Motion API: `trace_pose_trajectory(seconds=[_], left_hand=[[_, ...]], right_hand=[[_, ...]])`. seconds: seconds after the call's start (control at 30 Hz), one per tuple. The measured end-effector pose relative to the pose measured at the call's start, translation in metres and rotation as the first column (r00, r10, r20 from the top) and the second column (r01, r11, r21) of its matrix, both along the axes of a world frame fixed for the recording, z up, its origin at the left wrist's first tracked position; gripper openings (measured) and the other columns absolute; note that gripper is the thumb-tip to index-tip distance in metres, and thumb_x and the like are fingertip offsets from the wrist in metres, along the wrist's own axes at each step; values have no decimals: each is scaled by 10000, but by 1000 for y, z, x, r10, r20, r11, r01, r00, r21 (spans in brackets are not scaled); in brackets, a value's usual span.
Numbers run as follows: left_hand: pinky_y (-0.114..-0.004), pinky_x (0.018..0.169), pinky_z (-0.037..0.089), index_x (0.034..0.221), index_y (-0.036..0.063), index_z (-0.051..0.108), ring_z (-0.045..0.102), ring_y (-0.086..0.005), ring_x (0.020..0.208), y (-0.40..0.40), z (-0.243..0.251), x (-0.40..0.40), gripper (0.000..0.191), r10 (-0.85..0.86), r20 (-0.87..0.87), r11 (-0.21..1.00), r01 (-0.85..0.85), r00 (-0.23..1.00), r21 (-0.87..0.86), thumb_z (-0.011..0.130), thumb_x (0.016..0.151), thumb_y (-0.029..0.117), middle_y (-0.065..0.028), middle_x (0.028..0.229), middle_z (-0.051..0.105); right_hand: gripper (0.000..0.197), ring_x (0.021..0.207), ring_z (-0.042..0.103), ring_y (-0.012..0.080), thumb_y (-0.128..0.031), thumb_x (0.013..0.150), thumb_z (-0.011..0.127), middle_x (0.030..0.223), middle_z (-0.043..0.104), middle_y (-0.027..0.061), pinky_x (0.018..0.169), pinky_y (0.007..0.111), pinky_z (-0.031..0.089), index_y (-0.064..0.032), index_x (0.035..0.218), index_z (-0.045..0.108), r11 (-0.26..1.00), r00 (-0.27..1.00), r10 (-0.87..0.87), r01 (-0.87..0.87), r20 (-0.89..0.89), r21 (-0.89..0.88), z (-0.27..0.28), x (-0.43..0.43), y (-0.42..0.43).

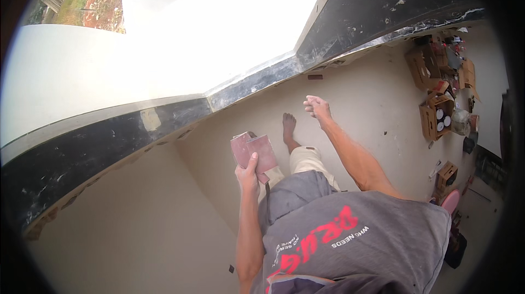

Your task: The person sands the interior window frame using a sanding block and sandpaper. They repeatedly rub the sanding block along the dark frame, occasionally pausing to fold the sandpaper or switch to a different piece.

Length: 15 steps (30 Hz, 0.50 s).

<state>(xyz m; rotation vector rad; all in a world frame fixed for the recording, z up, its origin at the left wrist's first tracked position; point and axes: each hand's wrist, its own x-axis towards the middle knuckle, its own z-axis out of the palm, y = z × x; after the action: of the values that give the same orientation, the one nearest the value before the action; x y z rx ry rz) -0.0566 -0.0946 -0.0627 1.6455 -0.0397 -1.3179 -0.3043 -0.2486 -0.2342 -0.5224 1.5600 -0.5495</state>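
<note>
My left hand (247, 175) grips a few folded pieces of dusty reddish sandpaper (262, 152), the thumb pressed on top of them. The pieces overlap and fan apart, and they are held in front of my left thigh. My right hand (318, 108) is held out above the floor with its fingers loosely bent and a little apart. Nothing shows in it, and pale dust coats the fingertips. Beyond that hand, a small reddish-brown piece (315, 77) lies on the floor beside the base of the wall.
A black wall band (176, 113) with pale smears runs under a white wall (229, 35). One bare foot (289, 123) stands on the pale floor (361, 97). At the right are cardboard boxes (428, 119), one with cans (441, 119), a plastic bag (461, 121) and a pink round object (451, 201).
</note>
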Motion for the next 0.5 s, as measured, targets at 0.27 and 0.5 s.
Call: trace_pose_trajectory(seconds=[0.27, 0.5], left_hand=[[-351, 857, 555, 1275, -40, 521, 656, -210, 999, -46, 25, -18, 450, -41, -78, 984, 27, 996, -174, 704, 937, 194, -124, 1160, 641], [-321, 778, 565, 1251, -32, 550, 667, -184, 954, -51, 31, -21, 498, -87, -218, 928, 0, 972, -373, 750, 907, 268, -103, 1120, 658]], right_hand=[[484, 749, 651, 120, -363, 846, 797, 889, 700, 54, 702, 304, 533, -31, 1144, 609, 797, 932, 355, -341, -68, -499, 164, 80, 52], [422, 851, 698, 177, -221, 831, 809, 904, 719, 88, 756, 319, 557, -16, 1146, 617, 738, 958, 255, -279, -129, -615, 195, 78, 33]])
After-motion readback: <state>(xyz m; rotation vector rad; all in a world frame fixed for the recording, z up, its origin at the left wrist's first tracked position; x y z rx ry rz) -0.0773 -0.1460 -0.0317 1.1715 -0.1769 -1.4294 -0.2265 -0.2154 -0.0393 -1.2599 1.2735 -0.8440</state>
